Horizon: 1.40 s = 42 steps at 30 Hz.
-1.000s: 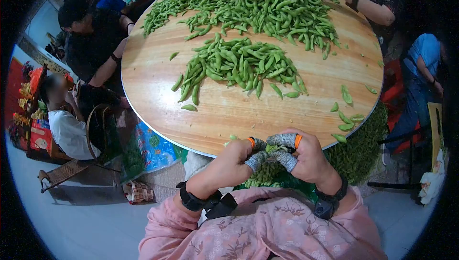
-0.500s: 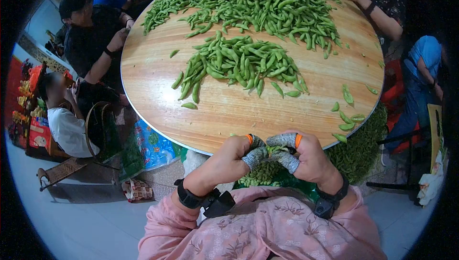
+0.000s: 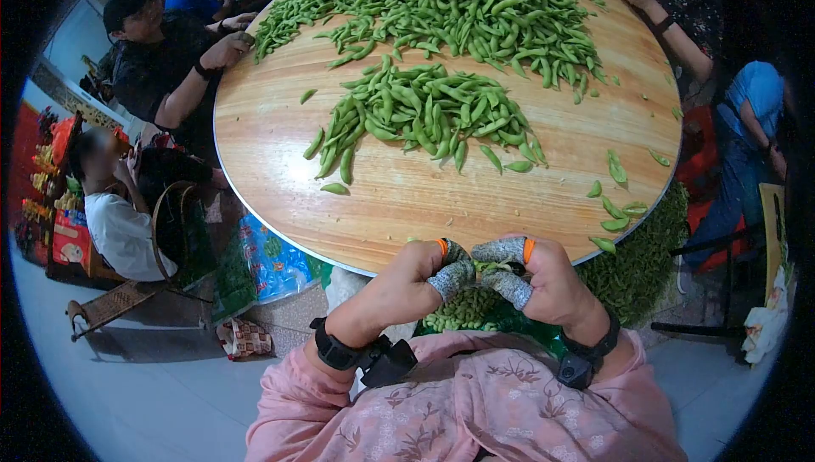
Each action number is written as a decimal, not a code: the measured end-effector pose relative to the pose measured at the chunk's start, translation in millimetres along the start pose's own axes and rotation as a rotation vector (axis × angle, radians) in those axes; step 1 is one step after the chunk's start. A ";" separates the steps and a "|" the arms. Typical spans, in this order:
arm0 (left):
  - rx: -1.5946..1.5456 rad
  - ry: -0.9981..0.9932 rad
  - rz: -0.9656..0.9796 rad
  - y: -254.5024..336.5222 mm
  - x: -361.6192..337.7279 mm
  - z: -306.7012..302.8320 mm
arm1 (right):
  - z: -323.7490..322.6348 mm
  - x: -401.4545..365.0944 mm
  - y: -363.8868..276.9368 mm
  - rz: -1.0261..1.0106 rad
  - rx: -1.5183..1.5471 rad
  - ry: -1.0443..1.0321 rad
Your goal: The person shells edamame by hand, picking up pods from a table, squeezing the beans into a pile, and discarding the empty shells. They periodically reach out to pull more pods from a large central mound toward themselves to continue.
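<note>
My left hand point(image 3: 418, 279) and my right hand point(image 3: 543, 279) meet just off the near edge of the round wooden table point(image 3: 382, 207). Grey covers wrap their thumbs and forefingers, which pinch a small green pod between them, mostly hidden by the fingertips. Beneath my hands lies a heap of pale green shelled beans point(image 3: 461, 309). In front, a small pile of green pods point(image 3: 424, 109) rests on the tabletop, with a much larger pile point(image 3: 458, 3) behind it.
Loose pods point(image 3: 615, 209) lie near the right rim. Empty-looking pods point(image 3: 632, 267) are heaped below the table at right. A person in black point(image 3: 161, 54) sits at the left, another person point(image 3: 671, 12) at the upper right. A wicker chair point(image 3: 119, 296) stands at lower left.
The person in black at the left has reached toward the large pile and lifted their head. My hands have barely moved, still pinched together.
</note>
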<state>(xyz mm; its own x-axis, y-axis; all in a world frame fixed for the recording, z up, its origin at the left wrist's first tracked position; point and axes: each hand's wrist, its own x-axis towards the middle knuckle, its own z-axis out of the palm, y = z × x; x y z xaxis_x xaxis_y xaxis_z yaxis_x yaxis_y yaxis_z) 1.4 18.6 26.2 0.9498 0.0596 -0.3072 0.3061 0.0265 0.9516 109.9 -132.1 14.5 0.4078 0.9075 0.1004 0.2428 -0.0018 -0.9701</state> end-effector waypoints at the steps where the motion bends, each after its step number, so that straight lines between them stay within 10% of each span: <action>1: 0.000 0.000 0.000 -0.5 -0.1 -0.6 | 0.8 -0.1 1.5 0.030 0.021 0.001; 14: 0.095 0.081 0.135 -19.2 6.6 1.7 | 5.9 5.3 3.3 0.006 -0.035 0.063; 28: 0.271 0.080 0.434 -18.8 4.4 6.4 | 2.0 1.3 19.7 0.283 0.755 0.023; 34: -0.029 0.025 0.221 -20.3 2.1 4.8 | 0.8 1.8 3.2 0.238 0.499 0.018; 42: 0.363 0.046 0.310 -21.0 -0.1 1.3 | -4.0 1.8 10.3 0.233 0.423 -0.080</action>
<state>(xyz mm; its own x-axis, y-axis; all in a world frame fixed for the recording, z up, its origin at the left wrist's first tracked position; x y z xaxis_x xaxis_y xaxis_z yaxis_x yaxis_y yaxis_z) -5.0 16.7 6.3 0.9985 0.0540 -0.0003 0.0191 -0.3496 0.9367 116.7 -132.2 5.5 0.3354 0.9329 -0.1312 -0.2327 -0.0529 -0.9711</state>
